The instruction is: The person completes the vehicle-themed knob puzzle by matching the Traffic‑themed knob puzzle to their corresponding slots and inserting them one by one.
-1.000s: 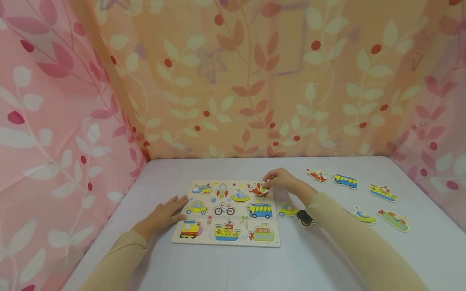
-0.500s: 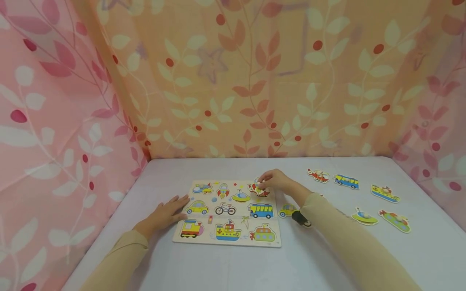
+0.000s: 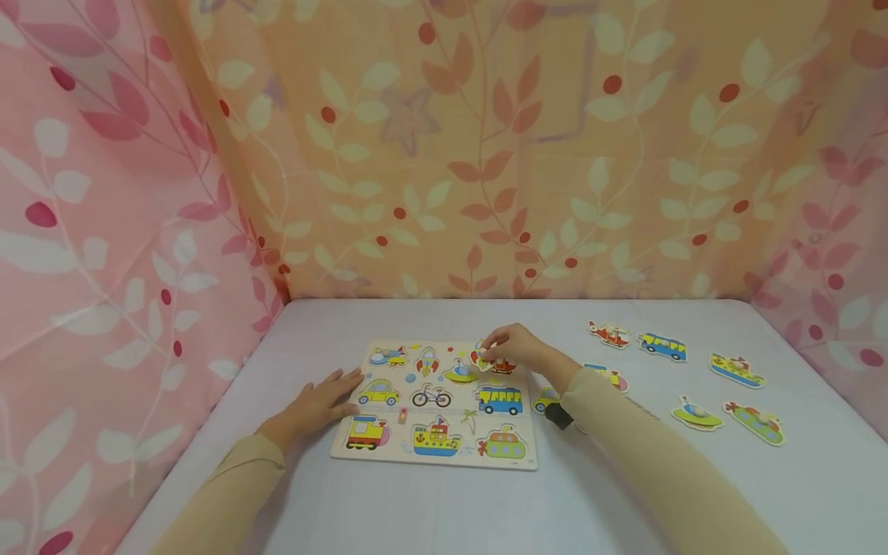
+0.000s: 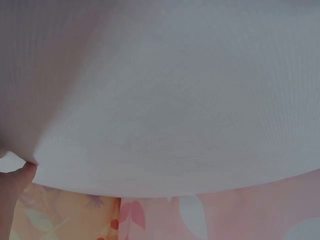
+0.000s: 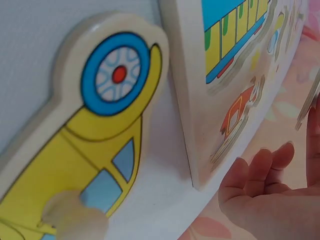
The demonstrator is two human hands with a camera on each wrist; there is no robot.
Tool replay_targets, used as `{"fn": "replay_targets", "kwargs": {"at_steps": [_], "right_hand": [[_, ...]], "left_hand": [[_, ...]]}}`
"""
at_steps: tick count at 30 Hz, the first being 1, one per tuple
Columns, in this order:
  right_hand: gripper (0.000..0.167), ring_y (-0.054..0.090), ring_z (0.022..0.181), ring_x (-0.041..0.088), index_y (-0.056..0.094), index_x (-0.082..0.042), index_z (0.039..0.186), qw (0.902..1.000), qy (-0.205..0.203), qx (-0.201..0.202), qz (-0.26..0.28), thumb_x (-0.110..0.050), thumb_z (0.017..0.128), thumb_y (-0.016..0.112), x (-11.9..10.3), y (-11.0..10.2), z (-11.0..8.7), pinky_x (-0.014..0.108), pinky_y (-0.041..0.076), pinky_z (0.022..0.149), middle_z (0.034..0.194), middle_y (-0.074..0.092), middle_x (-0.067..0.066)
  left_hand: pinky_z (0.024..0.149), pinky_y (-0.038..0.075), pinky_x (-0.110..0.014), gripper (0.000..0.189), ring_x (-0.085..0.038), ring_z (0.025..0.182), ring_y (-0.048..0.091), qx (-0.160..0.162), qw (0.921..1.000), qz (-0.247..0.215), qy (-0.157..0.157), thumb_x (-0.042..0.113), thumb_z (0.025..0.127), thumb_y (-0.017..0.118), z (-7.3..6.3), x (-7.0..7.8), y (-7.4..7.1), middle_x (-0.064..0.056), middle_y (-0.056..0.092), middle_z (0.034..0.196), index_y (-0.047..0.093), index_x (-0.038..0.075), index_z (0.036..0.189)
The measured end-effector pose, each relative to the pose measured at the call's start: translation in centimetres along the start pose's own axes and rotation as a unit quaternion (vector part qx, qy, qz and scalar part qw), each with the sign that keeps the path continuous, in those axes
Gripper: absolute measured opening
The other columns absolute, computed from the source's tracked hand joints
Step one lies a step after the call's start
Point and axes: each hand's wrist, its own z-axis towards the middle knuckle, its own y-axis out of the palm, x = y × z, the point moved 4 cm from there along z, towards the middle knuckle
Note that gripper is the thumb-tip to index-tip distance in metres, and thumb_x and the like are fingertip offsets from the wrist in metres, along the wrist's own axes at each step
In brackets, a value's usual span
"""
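At the lower left of the head view, the left hand (image 3: 315,406) lay flat with straight fingers, resting on the white table (image 3: 430,501) and touching the left edge of the puzzle board (image 3: 437,455). The board sat at lower centre, printed with cars, boats and a bus. Above its upper right corner, the right hand (image 3: 516,348) pinched a red helicopter piece (image 3: 498,362) by its knob, fingers curled, holding it over the board's top row. Just right of the board lay a yellow car piece (image 5: 100,135). Farther right, loose pieces (image 3: 694,370) were scattered on the table.
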Motion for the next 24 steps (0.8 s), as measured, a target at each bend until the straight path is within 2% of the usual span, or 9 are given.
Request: {"fn": "replay_targets", "kwargs": {"at_steps": [7,11,17,24], "right_hand": [[0.018,0.055,0.094,0.023,0.073,-0.010,0.099,1.0000,-0.001,0.001,0.007,-0.022,0.085,0.076,0.0,0.8,0.5,0.035,0.046,0.082,0.101,0.065,0.006],[0.017,0.057,0.089,0.022,0.073,-0.008,0.096,0.9996,-0.010,-0.004,0.027,-0.020,0.084,0.077,-0.3,1.5,0.6,0.035,0.045,0.082,0.093,0.067,0.006],[0.016,0.057,0.083,0.019,0.073,-0.007,0.095,0.9987,-0.016,-0.010,0.046,-0.019,0.085,0.076,-0.8,2.3,0.7,0.032,0.043,0.077,0.081,0.069,0.002],[0.015,0.052,0.072,0.017,0.073,-0.004,0.095,0.9979,-0.034,-0.009,0.054,-0.015,0.085,0.076,-1.5,3.4,1.1,0.027,0.041,0.063,0.076,0.067,0.002]], "left_hand": [[0.107,0.002,-0.072,0.073,-0.042,0.145,0.010,0.001,1.0000,0.006,0.001,0.048,0.094,0.058,0.0,0.1,0.0,-0.010,0.026,0.159,0.033,0.012,0.152],[0.106,0.005,-0.073,0.072,-0.042,0.145,0.012,0.008,0.9999,0.011,0.008,0.047,0.094,0.058,0.1,0.2,0.0,-0.011,0.027,0.158,0.034,0.011,0.152],[0.105,0.006,-0.074,0.072,-0.043,0.144,0.014,0.012,0.9998,0.012,0.014,0.045,0.094,0.059,0.2,0.4,-0.1,-0.011,0.028,0.158,0.035,0.010,0.151],[0.104,0.008,-0.074,0.071,-0.044,0.144,0.015,0.016,0.9996,0.016,0.016,0.045,0.094,0.059,0.1,0.2,-0.1,-0.013,0.029,0.157,0.036,0.009,0.150]]}}
